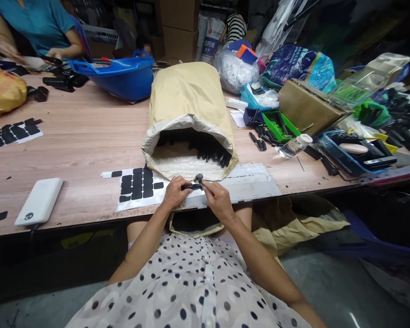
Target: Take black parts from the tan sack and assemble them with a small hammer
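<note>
My left hand [175,192] and my right hand [217,197] meet at the table's front edge, both pinched on one small black plastic part [194,183] with a round knob on top. Just left of them lies a white backing sheet with several black adhesive pads [137,184]. Right behind the hands a tan paper sack [188,98] lies on its side, mouth toward me, with several black parts [210,151] inside. A clear plastic sheet [251,182] lies under and right of my right hand.
A white power bank [39,201] lies at the front left. Another pad sheet [14,132] sits far left. A blue basin [123,75] stands at the back, where another person in a teal shirt [34,27] works. A bottle [294,146], green tray [279,125] and boxes crowd the right side.
</note>
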### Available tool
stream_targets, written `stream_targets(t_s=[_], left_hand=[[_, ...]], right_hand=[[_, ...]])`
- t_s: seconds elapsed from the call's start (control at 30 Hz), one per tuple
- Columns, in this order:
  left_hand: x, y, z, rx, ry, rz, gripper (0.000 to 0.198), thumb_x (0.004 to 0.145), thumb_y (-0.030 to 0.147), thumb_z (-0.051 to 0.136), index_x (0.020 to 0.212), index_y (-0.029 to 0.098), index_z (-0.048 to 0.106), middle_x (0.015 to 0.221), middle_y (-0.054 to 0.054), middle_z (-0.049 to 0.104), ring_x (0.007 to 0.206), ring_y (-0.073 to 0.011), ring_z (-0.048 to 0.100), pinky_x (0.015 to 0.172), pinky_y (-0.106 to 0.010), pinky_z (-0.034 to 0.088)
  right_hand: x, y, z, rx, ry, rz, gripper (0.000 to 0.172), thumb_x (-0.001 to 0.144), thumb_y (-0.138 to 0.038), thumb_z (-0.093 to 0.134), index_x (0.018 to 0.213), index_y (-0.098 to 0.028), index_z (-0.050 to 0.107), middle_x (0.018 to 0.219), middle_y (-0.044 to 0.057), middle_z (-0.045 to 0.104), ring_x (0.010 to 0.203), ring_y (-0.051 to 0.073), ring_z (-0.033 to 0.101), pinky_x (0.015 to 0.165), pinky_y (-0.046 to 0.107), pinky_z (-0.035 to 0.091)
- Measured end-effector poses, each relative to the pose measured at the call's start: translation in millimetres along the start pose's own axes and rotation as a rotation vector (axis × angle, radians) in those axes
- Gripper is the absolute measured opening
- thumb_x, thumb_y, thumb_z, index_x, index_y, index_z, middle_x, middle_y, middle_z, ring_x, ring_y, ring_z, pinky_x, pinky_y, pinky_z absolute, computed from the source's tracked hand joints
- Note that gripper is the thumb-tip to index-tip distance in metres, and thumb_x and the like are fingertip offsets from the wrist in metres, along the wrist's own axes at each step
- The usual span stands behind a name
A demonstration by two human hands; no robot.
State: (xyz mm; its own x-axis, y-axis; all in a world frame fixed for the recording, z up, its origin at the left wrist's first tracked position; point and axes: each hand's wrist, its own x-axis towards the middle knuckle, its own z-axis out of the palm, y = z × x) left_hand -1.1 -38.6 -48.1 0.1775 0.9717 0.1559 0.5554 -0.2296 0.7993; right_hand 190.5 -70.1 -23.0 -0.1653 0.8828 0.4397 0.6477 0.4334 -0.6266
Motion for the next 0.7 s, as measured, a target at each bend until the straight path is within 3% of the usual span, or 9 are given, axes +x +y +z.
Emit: stream_targets(t_s=[0.13,0.37,0.6,0.7], left_hand=[[1,-2,-0.1,-0.013,0.002,0.006,0.014,0.075,0.015,0.074,0.085,0.025,0.076,0.079,0.0,0.065,0.088,-0.022,0.059,0.083,-0.038,0.05],[0,0,0.1,-0.037,0.028,-0.005,0.016,0.072,0.01,0.073,0.081,0.023,0.076,0.077,0.0,0.065,0.087,-0.0209,0.059,0.083,-0.037,0.05],[1,-3,-0.1,-0.044,0.028,0.023,0.015,0.071,0.012,0.073,0.081,0.024,0.075,0.079,0.0,0.066,0.086,-0.0216,0.059,0.082,-0.038,0.05],[1,-3,0.4,-0.034,0.034,0.028,0.013,0.071,0.012,0.072,0.077,0.023,0.073,0.077,0.0,0.065,0.085,-0.0212,0.059,0.081,-0.037,0.05]], right_hand=[[2,-10,-7,0.058,0.072,-0.035,0.032,0.1,-0.026,0.048,0.121,-0.026,0.073,0.093,0.007,0.072,0.086,0.018,0.067,0.08,0.03,0.056],[-8,0,5,-0.022,-0.062,-0.022,0.031,0.097,-0.024,0.051,0.116,-0.026,0.075,0.077,0.004,0.066,0.072,0.016,0.063,0.068,0.025,0.053],[-2,-9,-8,0.058,0.073,-0.012,0.032,0.1,-0.027,0.048,0.12,-0.026,0.074,0.087,0.006,0.07,0.081,0.018,0.066,0.076,0.029,0.055],[-8,-6,-5,0.042,0.035,-0.051,0.033,0.1,-0.026,0.048,0.117,-0.023,0.075,0.078,0.005,0.067,0.073,0.017,0.064,0.07,0.027,0.054]])
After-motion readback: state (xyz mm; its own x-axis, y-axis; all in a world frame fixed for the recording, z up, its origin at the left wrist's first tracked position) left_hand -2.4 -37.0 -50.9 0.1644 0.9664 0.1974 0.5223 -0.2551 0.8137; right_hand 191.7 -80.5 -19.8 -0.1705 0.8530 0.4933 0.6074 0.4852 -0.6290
